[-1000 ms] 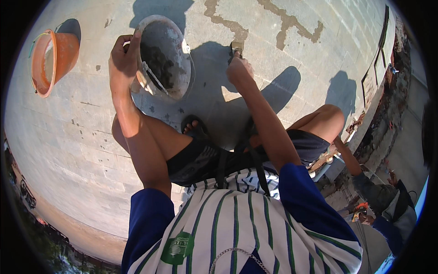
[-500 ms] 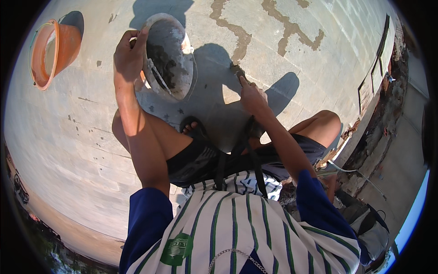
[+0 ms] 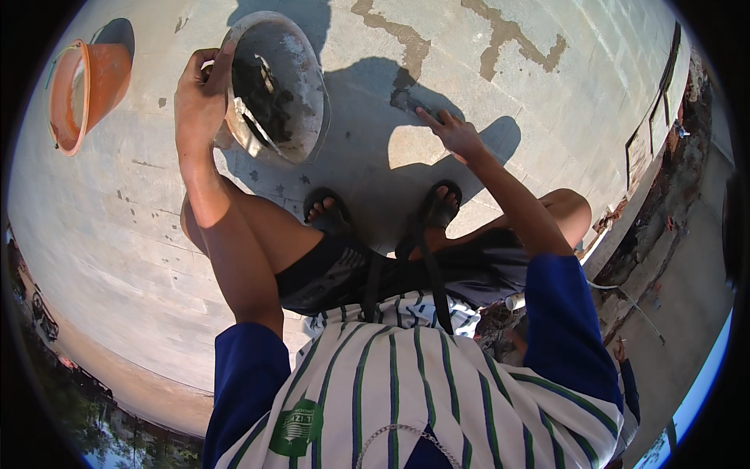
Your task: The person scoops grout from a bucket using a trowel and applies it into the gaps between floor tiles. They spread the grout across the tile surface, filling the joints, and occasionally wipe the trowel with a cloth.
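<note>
My left hand (image 3: 201,98) is closed over the left rim of a mortar-crusted bucket (image 3: 308,86). The bucket tilts with its mouth toward me, showing dark wet mortar (image 3: 269,98) and its pale handle inside. Off to the right, my right hand (image 3: 455,137) grips a small flat-bladed tool (image 3: 404,102), mostly in shadow. Its blade lies at the near end of a damp mortar streak (image 3: 410,47) on the grey paving; the exact kind of blade is hard to make out.
An orange bucket (image 3: 105,74) leans at the far left. Another jagged mortar streak (image 3: 504,39) runs along joints at the upper right. My sandalled feet (image 3: 328,209) are below the tool. Beyond a slab edge on the right lies a strip of rubble (image 3: 664,211).
My left hand and the bucket have shifted slightly left and up. My right hand has moved a little right and up with the tool, its fingers more extended.
</note>
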### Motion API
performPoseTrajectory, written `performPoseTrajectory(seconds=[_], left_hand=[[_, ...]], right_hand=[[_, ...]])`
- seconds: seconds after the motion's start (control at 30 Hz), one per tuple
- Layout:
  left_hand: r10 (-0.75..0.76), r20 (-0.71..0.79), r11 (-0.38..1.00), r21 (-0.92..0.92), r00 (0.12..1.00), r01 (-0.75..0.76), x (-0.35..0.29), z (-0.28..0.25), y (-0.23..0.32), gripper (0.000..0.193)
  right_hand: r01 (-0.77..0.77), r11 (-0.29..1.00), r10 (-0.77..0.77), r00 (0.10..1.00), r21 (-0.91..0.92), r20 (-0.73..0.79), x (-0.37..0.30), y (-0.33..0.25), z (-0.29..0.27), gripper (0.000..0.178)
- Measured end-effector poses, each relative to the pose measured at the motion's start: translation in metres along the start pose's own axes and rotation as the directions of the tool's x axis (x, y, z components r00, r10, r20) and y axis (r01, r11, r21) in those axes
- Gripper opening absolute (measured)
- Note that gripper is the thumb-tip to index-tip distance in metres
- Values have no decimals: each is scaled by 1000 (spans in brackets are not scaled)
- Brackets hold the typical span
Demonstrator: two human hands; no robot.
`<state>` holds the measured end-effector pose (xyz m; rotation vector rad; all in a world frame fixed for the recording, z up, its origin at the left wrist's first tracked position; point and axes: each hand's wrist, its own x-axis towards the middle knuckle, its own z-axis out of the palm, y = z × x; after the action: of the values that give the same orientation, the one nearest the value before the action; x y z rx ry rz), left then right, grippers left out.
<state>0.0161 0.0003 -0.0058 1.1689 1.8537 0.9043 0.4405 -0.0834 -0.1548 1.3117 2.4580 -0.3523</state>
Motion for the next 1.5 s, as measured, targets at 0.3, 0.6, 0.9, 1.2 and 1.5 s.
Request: performPoseTrajectory(seconds=[0.3, 0.6, 0.9, 1.2, 1.5], left_hand=[[-40, -8, 999, -11, 999, 39, -1, 2, 1, 35], [33, 36, 997, -66, 999, -31, 2, 2, -1, 33], [-49, 45, 997, -58, 998, 52, 4, -3, -2, 40], [-71, 96, 995, -69, 993, 78, 0, -15, 4, 39], [-49, 288, 917, 392, 956, -72, 10, -6, 29, 34]], right_hand=[[-244, 942, 198, 958, 230, 206, -16, -24, -58, 62], [-552, 701, 535, 826, 450, 180, 25, -91, -59, 53], [-680, 571, 541, 733, 460, 412, 20, -156, -59, 61], [-257, 656, 359, 933, 709, 5, 21, -141, -101, 46], [188, 809, -276, 958, 557, 77, 177, -156, -167, 36]])
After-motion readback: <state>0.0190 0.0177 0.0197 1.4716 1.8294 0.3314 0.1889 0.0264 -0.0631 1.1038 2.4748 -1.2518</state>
